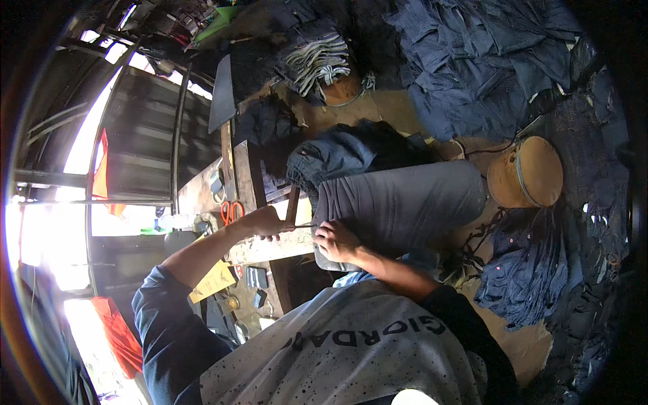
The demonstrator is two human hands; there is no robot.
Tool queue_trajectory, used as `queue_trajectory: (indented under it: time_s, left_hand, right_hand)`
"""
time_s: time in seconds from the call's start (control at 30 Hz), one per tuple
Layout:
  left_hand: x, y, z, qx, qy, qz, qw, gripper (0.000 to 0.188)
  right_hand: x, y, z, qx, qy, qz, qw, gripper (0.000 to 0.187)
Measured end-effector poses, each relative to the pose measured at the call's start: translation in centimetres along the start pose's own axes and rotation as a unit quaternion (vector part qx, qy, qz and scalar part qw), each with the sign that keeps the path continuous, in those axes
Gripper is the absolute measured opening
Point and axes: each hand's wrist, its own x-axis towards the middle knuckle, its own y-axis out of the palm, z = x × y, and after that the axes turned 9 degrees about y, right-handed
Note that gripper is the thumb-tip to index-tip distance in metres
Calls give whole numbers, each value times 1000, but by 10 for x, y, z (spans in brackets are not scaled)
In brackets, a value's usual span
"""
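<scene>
In our left hand (268, 223) we clench a thin dark strand (304, 226) (too fine for us to name more closely) that runs toward our right hand (337, 241). Its fingers curl on the left end of a padded grey roll (412, 202); whether they pinch or only press, we cannot tell. The roll lies in front of us, with bunched blue cloth (344, 156) just beyond, a brown drum (545, 169) near its right end, and orange scissors (231, 212) on the wooden table (196, 197) to our left.
</scene>
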Motion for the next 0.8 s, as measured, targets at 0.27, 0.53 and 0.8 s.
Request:
queue_trajectory:
  time_s: [0.27,0.53,0.8]
  left_hand:
    - [-20,18,-24,261,127,-89,953,51]
    - [-32,2,-15,400,178,-175,882,40]
    - [-37,-13,-28,168,154,-46,973,67]
  right_hand:
    - [1,0,1,4,-6,-25,1000,20]
    - [1,-4,3,18,-14,-32,999,18]
    - [-3,-2,0,10,-25,-7,1000,23]
